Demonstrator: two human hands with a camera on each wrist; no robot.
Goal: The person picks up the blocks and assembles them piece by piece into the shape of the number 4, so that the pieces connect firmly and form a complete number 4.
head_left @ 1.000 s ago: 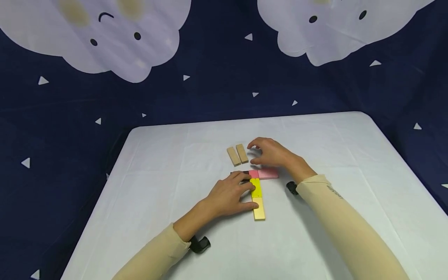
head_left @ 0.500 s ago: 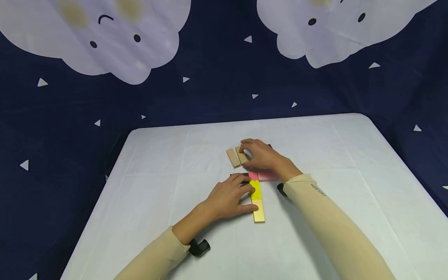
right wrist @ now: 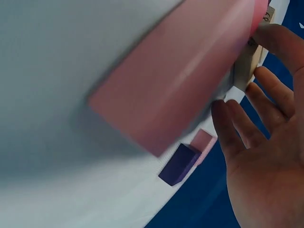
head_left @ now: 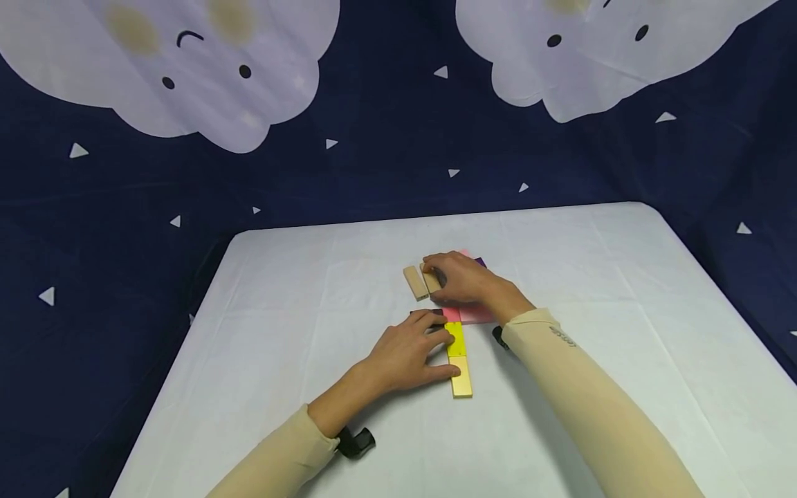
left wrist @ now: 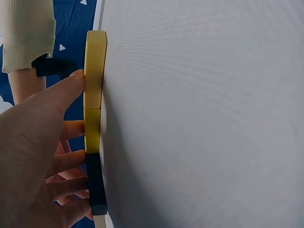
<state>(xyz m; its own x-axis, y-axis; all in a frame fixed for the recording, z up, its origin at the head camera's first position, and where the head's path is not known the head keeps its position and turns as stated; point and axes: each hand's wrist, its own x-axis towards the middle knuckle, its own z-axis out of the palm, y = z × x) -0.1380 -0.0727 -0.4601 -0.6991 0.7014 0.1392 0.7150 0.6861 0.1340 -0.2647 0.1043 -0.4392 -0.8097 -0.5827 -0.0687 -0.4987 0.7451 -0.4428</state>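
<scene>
My left hand (head_left: 405, 353) rests with spread fingers over a row of flat blocks. Its thumb touches a pale yellow block (head_left: 461, 386), and other fingertips touch a bright yellow block (head_left: 459, 348) and a black block (left wrist: 96, 185). At the far end of the row lie a small coral-pink block (head_left: 451, 315) and a longer pink block (head_left: 477, 316). Beyond them, my right hand (head_left: 463, 278) holds a plain wooden block (right wrist: 246, 66) between thumb and fingers, partly hiding it. A second wooden block (head_left: 415, 283) lies just left of it.
A purple block (right wrist: 179, 165) and a light pink block (right wrist: 203, 144) lie beyond my right hand, mostly hidden by it in the head view. The white-covered table (head_left: 299, 297) ends at a dark blue cloud-print backdrop (head_left: 386, 104).
My right hand has moved left from beside the wooden blocks and taken hold of the right one. Purple and light pink blocks now show behind it. The left hand has stayed put.
</scene>
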